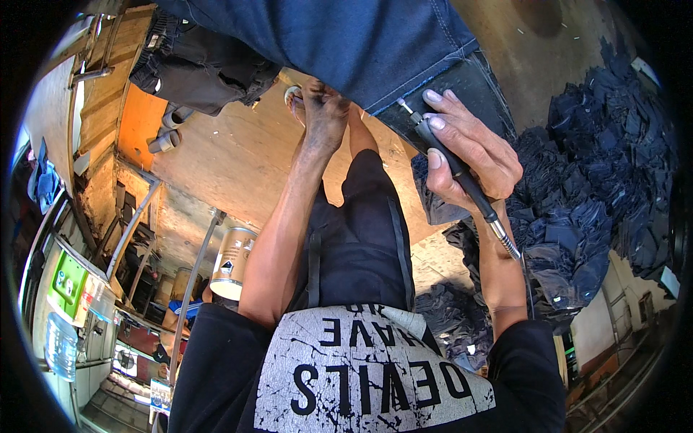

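Blue denim garment (325, 43) with stitched seams stretches across the top of the view, its lower corner over a dark flat board (465, 94). My right hand (473, 148) grips a black rotary tool handpiece (456, 164) like a pen. A small pale tip on the tool meets the denim's stitched edge, and a springy cable guard trails from its back end along my wrist. At the garment's lower left edge, my left hand (325, 115) is closed with its fingers curled. The denim edge seems pinched there, though the fingertips are partly hidden.
Dark jeans (585, 187) lie in a tall heap at the right. More dark trousers (202, 65) hang at the upper left. A cardboard drum (234, 260) stands left of my legs, near a metal pole (193, 289). Slippers (166, 141) rest on the wooden floor (216, 159).
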A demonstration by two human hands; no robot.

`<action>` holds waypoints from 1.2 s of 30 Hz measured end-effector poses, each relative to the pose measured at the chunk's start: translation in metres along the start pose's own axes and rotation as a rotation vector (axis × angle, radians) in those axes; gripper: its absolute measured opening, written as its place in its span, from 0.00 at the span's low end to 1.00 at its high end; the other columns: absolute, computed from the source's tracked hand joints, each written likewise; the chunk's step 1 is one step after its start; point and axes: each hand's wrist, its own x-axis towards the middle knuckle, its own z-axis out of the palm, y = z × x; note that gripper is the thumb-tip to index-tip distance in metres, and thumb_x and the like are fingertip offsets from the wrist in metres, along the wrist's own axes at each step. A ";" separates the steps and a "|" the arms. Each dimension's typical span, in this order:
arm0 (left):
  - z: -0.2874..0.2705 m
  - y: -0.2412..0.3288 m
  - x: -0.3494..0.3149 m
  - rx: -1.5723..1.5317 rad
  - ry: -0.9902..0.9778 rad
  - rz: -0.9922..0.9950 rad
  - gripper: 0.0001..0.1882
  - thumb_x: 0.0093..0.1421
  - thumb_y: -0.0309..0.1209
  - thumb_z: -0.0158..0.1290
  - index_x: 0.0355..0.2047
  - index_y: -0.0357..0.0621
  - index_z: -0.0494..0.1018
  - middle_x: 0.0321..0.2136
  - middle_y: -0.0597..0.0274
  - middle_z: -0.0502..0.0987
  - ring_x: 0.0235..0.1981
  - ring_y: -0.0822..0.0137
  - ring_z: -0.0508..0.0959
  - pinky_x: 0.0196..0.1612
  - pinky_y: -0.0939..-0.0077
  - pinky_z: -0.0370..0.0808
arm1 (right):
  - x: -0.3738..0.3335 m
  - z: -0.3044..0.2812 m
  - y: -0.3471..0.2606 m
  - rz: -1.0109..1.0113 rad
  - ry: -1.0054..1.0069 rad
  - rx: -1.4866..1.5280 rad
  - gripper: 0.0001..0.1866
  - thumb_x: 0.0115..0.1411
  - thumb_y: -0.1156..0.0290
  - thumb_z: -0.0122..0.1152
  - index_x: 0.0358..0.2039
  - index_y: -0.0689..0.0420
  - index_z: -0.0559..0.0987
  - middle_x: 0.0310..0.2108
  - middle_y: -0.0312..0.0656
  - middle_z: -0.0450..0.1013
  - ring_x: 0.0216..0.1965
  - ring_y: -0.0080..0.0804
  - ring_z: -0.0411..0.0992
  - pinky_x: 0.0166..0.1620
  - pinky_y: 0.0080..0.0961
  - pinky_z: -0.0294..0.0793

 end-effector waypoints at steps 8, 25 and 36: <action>0.010 0.014 -0.004 -0.072 0.011 0.014 0.12 0.73 0.37 0.57 0.47 0.43 0.73 0.28 0.68 0.78 0.19 0.79 0.75 0.18 0.82 0.68 | 0.002 0.001 -0.001 0.016 0.004 -0.014 0.16 0.53 0.76 0.70 0.43 0.65 0.88 0.41 0.54 0.86 0.50 0.51 0.86 0.60 0.49 0.85; -0.005 0.068 -0.037 0.232 -0.083 -0.259 0.14 0.65 0.38 0.68 0.35 0.38 0.82 0.29 0.67 0.80 0.31 0.76 0.77 0.35 0.74 0.74 | 0.006 -0.019 -0.009 0.418 0.452 -0.048 0.25 0.83 0.58 0.47 0.60 0.68 0.78 0.57 0.56 0.81 0.60 0.44 0.79 0.68 0.38 0.73; -0.134 0.252 0.022 0.418 0.005 0.416 0.17 0.66 0.36 0.68 0.51 0.40 0.84 0.45 0.50 0.87 0.47 0.55 0.86 0.56 0.62 0.79 | 0.089 0.005 -0.030 0.490 0.324 -0.198 0.22 0.60 0.66 0.80 0.52 0.55 0.82 0.47 0.47 0.84 0.50 0.37 0.82 0.55 0.32 0.78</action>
